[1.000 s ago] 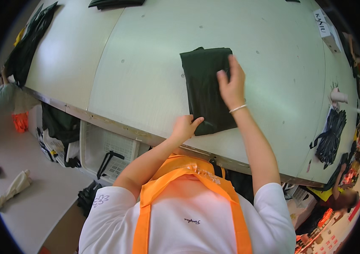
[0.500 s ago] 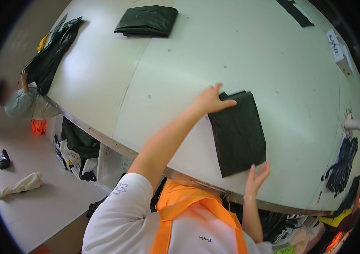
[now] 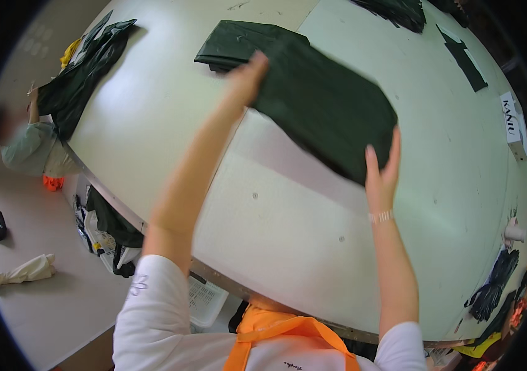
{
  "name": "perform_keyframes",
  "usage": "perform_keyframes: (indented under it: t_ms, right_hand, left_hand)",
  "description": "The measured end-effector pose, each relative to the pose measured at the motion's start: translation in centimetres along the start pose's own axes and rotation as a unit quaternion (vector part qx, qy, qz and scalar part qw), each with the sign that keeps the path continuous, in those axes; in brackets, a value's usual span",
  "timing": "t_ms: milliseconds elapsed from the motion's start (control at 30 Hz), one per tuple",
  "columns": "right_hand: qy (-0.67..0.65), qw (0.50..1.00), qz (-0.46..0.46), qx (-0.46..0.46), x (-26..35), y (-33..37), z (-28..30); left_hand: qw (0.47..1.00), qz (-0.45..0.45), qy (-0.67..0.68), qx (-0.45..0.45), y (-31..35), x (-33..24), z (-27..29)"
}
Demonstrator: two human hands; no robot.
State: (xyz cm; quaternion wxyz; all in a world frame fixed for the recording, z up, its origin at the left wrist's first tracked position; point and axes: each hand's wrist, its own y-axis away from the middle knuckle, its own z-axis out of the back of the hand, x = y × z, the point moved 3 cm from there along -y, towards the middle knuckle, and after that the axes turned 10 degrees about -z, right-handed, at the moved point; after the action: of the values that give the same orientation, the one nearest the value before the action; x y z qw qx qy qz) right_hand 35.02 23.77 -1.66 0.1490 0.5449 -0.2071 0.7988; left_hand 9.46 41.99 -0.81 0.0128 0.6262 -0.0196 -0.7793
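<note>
A flat, folded dark green cloth (image 3: pixel 328 108) is held up above the pale table, tilted and slightly smeared by motion. My left hand (image 3: pixel 250 79) grips its far left corner. At its near right end, my right hand (image 3: pixel 384 170) has it between thumb and fingers. Just beyond my left hand lies another folded dark green cloth (image 3: pixel 229 44) on the table, partly covered by the held one. Whether the two touch, I cannot tell.
A person (image 3: pixel 28 145) at the left edge handles a long dark green garment (image 3: pixel 84 80). On the table's right side are a white box (image 3: pixel 514 127), a black strip (image 3: pixel 464 59), a white spool (image 3: pixel 514 233) and a black bundle (image 3: pixel 495 287). White baskets (image 3: pixel 207 300) stand below the near edge.
Both hands have lifted the folded cloth off the table and carried it away from me and leftward, toward the other folded cloth. My right hand has closed on its near end.
</note>
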Motion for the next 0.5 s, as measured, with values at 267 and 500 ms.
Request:
perform_keyframes:
  t_ms: [267,500]
  right_hand:
    - [0.139,0.982,-0.054,0.117,-1.1,-15.8,-23.8]
    - [0.072,0.990,0.048,0.115,-4.4,-15.1,-21.2]
  left_hand:
    - [0.979,-0.004,-0.197,-0.056,-22.3,3.5,14.8]
    - [0.950,-0.102,-0.224,-0.192,-24.3,8.3,18.7]
